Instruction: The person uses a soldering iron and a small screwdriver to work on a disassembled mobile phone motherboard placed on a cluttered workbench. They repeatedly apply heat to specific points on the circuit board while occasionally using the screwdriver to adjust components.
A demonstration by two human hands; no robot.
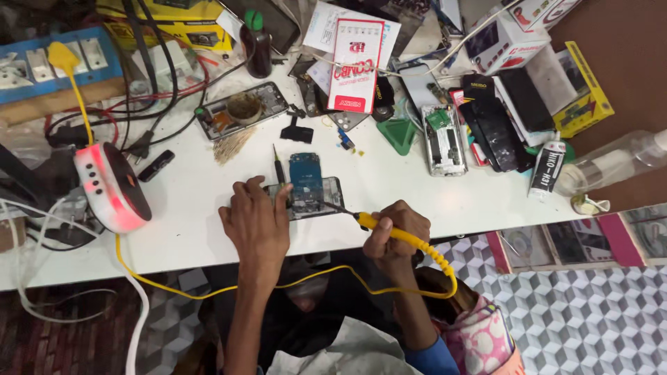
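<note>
left hand (257, 221) flat, fingers pressed on opened phone (306, 189) | right hand (394, 229) fingers pinching yellow soldering iron (389, 232) (tip at phone)

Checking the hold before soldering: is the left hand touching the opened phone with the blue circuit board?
Touching. The head view shows the left hand with fingers resting on the opened phone at its left edge.

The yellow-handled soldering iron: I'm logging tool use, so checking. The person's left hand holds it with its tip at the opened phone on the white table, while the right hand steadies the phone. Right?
Not quite: the hands are swapped. In the head view, the right hand holds the yellow-handled soldering iron, its tip at the opened phone on the white table, while the left hand steadies the phone.
</note>
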